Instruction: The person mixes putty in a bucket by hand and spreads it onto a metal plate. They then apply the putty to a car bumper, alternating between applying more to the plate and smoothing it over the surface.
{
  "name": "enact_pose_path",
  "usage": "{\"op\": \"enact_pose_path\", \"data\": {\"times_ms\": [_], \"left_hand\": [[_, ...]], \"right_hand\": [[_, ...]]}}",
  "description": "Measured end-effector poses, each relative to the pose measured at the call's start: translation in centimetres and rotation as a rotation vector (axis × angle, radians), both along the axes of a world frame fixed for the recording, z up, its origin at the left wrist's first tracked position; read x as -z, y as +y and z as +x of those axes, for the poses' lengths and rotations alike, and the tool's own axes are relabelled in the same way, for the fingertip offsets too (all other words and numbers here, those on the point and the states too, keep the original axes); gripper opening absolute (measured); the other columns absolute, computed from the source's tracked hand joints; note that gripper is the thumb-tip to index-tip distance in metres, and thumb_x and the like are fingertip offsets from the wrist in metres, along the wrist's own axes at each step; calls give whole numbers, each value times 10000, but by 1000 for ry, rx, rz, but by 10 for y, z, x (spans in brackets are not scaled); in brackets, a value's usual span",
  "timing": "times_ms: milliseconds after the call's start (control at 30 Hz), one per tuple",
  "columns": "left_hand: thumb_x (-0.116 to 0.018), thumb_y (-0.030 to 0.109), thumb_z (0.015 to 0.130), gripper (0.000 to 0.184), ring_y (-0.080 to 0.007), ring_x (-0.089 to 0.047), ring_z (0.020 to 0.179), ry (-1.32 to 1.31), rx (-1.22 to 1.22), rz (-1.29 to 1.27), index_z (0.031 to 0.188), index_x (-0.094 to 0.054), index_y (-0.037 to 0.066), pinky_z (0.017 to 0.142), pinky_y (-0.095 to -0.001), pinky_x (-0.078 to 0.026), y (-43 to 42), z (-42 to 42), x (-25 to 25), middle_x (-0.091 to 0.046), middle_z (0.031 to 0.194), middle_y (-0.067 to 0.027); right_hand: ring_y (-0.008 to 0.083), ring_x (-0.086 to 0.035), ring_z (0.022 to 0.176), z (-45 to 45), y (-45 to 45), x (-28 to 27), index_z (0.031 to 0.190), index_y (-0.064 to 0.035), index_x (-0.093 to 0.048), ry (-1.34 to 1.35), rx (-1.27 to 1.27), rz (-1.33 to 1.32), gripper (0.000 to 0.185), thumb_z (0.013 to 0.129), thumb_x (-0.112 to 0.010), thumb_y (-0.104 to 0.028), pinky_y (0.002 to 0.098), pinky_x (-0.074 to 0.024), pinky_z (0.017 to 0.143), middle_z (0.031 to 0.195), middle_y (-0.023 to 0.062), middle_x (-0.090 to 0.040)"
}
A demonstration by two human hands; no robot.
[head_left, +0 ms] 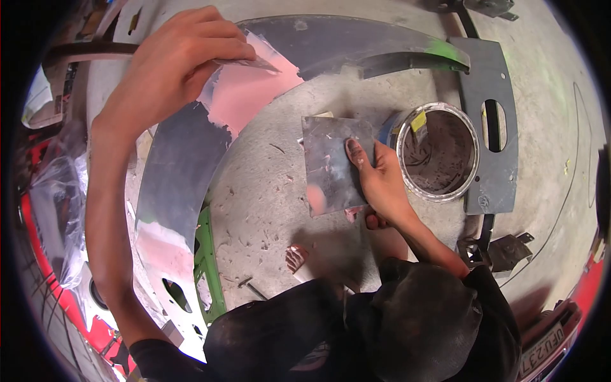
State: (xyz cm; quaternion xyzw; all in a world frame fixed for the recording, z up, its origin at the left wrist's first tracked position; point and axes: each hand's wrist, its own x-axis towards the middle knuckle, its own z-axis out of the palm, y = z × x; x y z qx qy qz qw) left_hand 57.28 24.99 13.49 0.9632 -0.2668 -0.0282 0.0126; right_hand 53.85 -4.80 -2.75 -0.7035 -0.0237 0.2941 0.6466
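Note:
My left hand [181,63] is closed on a thin, flat putty spreader [258,63], its edge against pink body filler [248,89] on a curved dark grey panel [181,156]. The filler lies in a ragged patch across the panel's bend. My right hand [382,175] grips a flat square metal plate [337,153], thumb on top, most fingers hidden beneath. Smears of pink filler mark the plate. Right of that hand stands an open round can [439,153] with brownish, crusted inner walls and a yellow piece at its rim.
A grey slotted panel [493,127] lies beyond the can, with metal brackets [506,251] nearby. Below left are a green metal part [205,267] and a hammer-like tool [252,288]. Clear plastic sheeting [57,204] hangs at far left. My dark cap [426,325] covers the lower middle.

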Motion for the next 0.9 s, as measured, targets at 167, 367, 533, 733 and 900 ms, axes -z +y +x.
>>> {"op": "enact_pose_path", "data": {"times_ms": [167, 367, 533, 733, 900], "left_hand": [[-644, -133, 758, 345, -311, -685, 1003, 24, -90, -356, 1072, -717, -11, 889, -378, -534, -6, -25, -11, -719, 1083, -150], [-680, -125, 784, 348, -285, -722, 888, -230, -361, -473, 1103, -729, 6, 732, -331, -580, -74, -91, -14, -734, 1008, -148], [-685, -136, 774, 417, -282, -727, 885, -435, -391, -464, 1158, -731, 19, 744, -362, -598, -118, -134, 41, -717, 1093, -139], [-688, -117, 756, 451, -295, -720, 873, -319, -434, -431, 1171, -733, 54, 740, -337, -601, -140, -177, 79, -713, 1079, -133], [-682, -64, 783, 358, -328, -718, 873, -265, -579, -523, 1115, -746, 52, 724, -349, -586, -128, -231, 106, -723, 1023, -159]], "right_hand": [[68, -454, 622, 4, -3, 12, 867, 7, -626, 116, 7, 16, 394, 1032, -590, -349, 296, -385, 548, 634, -7, -507], [92, -663, 806, 25, 8, -44, 1122, 3, -628, 354, 121, 421, 356, 1031, -584, -338, 258, -557, 698, 923, 37, -684], [145, -706, 776, 24, 11, -58, 1129, 13, -602, 471, 86, 557, 357, 1031, -567, -328, 305, -615, 577, 924, 87, -694], [97, -491, 372, 8, 10, -58, 972, -14, -617, 504, 49, 513, 385, 1030, -559, -390, 254, -343, 276, 696, 42, -626], [82, -579, 649, 14, 1, -74, 1006, -5, -647, 311, -25, 463, 330, 1027, -591, -329, 243, -449, 553, 837, 34, -659]]}}
